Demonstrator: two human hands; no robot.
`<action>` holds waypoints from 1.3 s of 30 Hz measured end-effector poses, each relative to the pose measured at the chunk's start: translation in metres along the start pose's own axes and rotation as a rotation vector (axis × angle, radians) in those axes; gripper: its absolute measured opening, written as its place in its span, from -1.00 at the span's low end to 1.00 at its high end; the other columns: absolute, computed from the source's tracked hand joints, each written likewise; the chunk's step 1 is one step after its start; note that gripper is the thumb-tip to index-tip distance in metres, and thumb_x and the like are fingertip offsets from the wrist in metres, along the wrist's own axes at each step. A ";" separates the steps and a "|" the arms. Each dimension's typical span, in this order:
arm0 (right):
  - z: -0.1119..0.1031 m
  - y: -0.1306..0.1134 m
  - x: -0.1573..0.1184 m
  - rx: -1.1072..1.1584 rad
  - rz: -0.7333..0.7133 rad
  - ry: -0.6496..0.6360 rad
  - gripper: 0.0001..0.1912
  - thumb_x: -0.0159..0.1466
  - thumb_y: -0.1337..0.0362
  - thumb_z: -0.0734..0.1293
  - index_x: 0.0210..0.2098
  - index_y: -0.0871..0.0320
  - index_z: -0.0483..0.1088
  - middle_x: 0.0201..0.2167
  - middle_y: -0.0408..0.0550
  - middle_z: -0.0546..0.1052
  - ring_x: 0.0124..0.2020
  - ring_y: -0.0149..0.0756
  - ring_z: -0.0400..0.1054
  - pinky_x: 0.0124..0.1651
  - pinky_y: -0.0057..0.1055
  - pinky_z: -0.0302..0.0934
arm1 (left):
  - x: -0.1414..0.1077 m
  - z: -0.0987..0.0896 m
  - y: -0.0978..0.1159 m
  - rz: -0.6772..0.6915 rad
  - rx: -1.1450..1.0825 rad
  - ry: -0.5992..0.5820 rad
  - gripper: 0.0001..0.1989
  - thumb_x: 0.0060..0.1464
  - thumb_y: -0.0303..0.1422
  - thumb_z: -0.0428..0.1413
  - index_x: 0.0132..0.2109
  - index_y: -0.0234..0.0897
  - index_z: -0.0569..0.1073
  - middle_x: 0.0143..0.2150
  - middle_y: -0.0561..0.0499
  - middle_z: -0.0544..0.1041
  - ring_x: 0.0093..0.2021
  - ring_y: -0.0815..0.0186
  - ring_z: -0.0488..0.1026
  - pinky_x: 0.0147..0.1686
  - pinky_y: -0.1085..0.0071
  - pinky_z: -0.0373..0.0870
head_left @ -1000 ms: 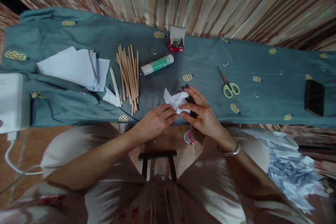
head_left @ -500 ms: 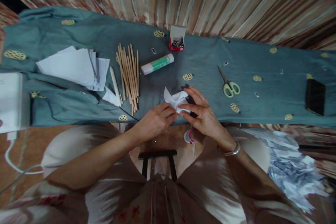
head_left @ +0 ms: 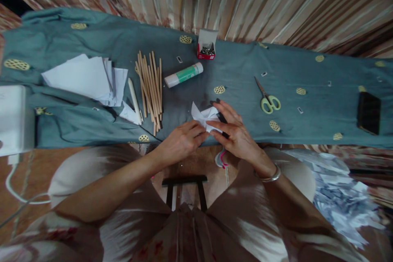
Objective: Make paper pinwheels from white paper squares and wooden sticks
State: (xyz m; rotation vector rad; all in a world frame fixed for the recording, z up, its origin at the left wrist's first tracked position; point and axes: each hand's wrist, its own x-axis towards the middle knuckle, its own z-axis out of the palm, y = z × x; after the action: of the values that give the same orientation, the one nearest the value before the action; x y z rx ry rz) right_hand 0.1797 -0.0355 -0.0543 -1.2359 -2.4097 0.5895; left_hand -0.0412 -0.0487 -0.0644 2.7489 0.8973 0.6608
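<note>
A small folded white paper (head_left: pixel 199 115) with pointed corners lies at the front edge of the cloth-covered table, between my two hands. My left hand (head_left: pixel 185 139) pinches its lower left side with fingers pressed together. From the right, my right hand (head_left: pixel 235 131) rests its fingertips on the paper, thumb and forefinger near its lower edge and the other fingers over its upper right part. The fingers cover part of the folds. Beyond the paper lies a green and white glue stick (head_left: pixel 184 75).
Wooden sticks (head_left: pixel 151 90), a white pen (head_left: pixel 134 98) and stacked paper (head_left: pixel 82 77) lie left. An open red box (head_left: pixel 206 51) of small metal pieces stands at the back. Scissors (head_left: pixel 267 100) and a dark phone (head_left: pixel 368 113) lie right. A white device (head_left: pixel 15 118) sits far left.
The fingers of my right hand have shifted very slightly left over the paper. My left hand and the paper look the same.
</note>
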 end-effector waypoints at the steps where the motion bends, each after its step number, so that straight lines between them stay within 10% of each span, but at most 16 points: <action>1: 0.000 0.000 0.000 -0.005 0.000 -0.006 -0.73 0.36 0.23 0.28 0.02 0.00 0.49 0.43 -0.11 0.12 0.46 -0.06 -0.10 0.38 0.12 0.00 | 0.000 0.000 0.000 -0.001 0.004 0.003 -0.82 0.30 -0.47 0.01 -0.09 -0.41 0.50 -0.18 -0.11 0.55 -0.10 0.24 0.46 -0.10 0.32 0.51; 39: 0.026 -0.005 -0.003 -0.115 -0.023 0.143 -0.61 0.34 0.43 0.14 0.06 0.08 0.42 0.42 0.01 0.15 0.49 -0.06 -0.23 0.37 0.14 -0.12 | 0.002 0.000 -0.002 -0.009 -0.020 -0.007 -0.85 0.28 -0.47 0.03 -0.13 -0.40 0.50 -0.19 -0.11 0.54 -0.12 0.21 0.44 -0.10 0.31 0.49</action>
State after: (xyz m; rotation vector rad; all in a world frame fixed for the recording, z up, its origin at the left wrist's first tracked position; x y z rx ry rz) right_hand 0.1650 -0.0454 -0.0737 -1.2502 -2.3626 0.3475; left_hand -0.0407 -0.0461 -0.0644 2.7262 0.8957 0.6553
